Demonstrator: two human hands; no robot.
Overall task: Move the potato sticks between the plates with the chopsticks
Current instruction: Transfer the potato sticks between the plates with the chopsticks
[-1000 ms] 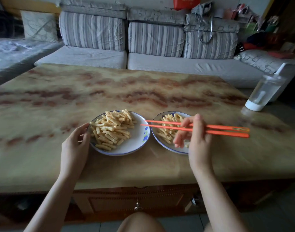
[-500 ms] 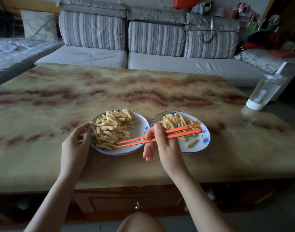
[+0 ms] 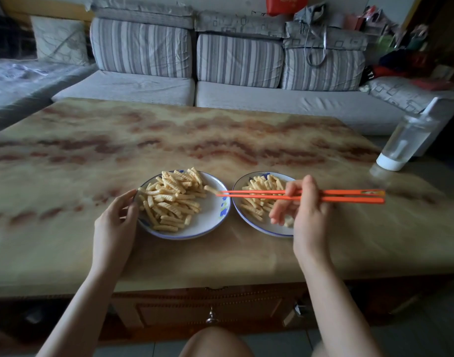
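Two white, blue-rimmed plates side by side on the marbled bench (image 3: 220, 140), near its front edge, rims close but apart. Left plate (image 3: 210, 215) heaped with crinkled potato sticks (image 3: 171, 199), its right part bare; right plate (image 3: 269, 228) with a thinner scatter of sticks (image 3: 256, 194), partly hidden behind the right hand (image 3: 308, 215). Grip of the right hand closed round a pair of orange chopsticks (image 3: 349, 199) — held nearly level, pointing left across the right plate, tips over the right side of the left plate. Pinched between those tips, one potato stick (image 3: 211, 189), just beside the heap; lifted clear or touching the plate, cannot tell. Left hand (image 3: 115, 222) at the left plate's left rim, fingers bent, tips against the rim; grip loose, pinching or only touching — not clear. Clear bottle (image 3: 403, 143) with a white base standing at the bench's far right. Grey striped sofa (image 3: 272, 99) behind the bench. A bare knee (image 3: 215, 341) below the front edge
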